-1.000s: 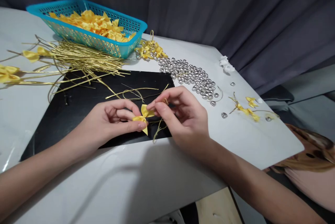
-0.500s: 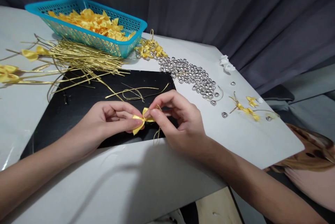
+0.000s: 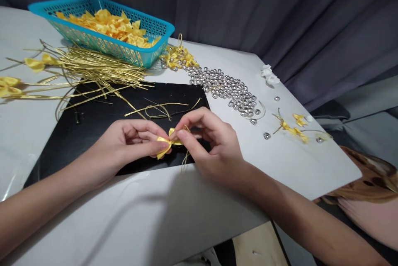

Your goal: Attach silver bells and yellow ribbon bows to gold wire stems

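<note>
A dark grey curtain (image 3: pixel 236 8) hung in folds across the top of the frame, behind the white surface (image 3: pixel 326 170). A flat black sheet (image 3: pixel 66 150) lay left of centre. At upper right, a crumpled white scrap (image 3: pixel 270 76) sat near the far edge. A brown item (image 3: pixel 367 179) with dark spots showed at lower right, and a pale wooden board (image 3: pixel 261 247) at the bottom, right of centre.

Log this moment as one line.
left hand: pinching yellow bow | right hand: fingers on same bow | below: black board | beyond: silver pieces
</note>
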`<action>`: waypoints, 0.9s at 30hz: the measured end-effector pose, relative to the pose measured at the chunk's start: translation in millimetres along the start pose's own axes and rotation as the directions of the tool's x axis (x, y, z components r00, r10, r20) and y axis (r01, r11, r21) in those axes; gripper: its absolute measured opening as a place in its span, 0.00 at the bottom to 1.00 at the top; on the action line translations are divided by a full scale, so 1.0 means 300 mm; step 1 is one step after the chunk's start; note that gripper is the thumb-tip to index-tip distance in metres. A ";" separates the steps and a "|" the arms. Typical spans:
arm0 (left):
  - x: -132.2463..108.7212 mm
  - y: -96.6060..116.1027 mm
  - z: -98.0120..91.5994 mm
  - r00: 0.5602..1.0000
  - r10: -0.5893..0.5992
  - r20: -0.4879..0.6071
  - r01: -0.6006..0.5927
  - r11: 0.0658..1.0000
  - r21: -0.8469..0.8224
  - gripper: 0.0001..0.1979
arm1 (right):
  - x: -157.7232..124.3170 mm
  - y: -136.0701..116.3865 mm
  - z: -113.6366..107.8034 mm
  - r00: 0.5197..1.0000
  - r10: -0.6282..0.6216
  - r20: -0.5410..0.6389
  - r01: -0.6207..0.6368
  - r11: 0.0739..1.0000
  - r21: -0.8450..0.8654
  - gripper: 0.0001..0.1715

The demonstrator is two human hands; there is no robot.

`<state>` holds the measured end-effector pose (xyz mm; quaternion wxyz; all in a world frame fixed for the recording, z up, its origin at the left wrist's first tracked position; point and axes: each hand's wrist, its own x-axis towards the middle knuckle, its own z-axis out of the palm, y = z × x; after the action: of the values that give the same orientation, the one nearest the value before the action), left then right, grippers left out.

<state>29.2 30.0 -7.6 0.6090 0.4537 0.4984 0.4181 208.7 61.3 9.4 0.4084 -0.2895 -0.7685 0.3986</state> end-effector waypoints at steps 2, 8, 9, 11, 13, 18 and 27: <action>0.002 -0.001 -0.002 1.000 0.009 0.006 -0.009 1.000 -0.008 0.04 | -0.001 0.001 0.000 1.000 -0.023 0.002 0.023 1.000 -0.021 0.03; -0.001 0.003 -0.004 1.000 -0.009 0.008 0.009 1.000 -0.023 0.05 | -0.003 0.003 0.004 0.986 -0.167 0.000 0.165 0.978 -0.124 0.06; -0.002 0.006 -0.002 1.000 -0.012 0.008 0.012 1.000 -0.026 0.05 | -0.004 0.004 0.004 0.978 -0.210 0.000 0.207 0.967 -0.151 0.07; -0.003 0.014 0.001 1.000 -0.016 0.009 0.017 0.999 -0.028 0.03 | -0.004 0.006 0.003 0.956 -0.293 0.010 0.289 0.936 -0.200 0.08; -0.003 0.019 0.003 1.000 -0.010 0.015 0.011 0.999 -0.033 0.03 | -0.003 0.008 0.000 0.932 -0.361 0.041 0.360 0.902 -0.239 0.09; -0.005 0.016 0.002 1.000 0.000 0.016 0.001 0.999 -0.032 0.02 | 0.002 0.018 -0.008 0.879 -0.456 0.141 0.476 0.818 -0.321 0.12; -0.002 0.013 0.003 1.000 0.018 0.016 -0.017 0.998 -0.065 0.03 | 0.004 0.029 -0.005 0.877 -0.468 0.108 0.478 0.826 -0.299 0.10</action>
<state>29.8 30.3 -3.7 0.6238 0.4417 0.4756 0.4354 210.4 67.3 2.9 0.4309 -0.1457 -0.8759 0.1608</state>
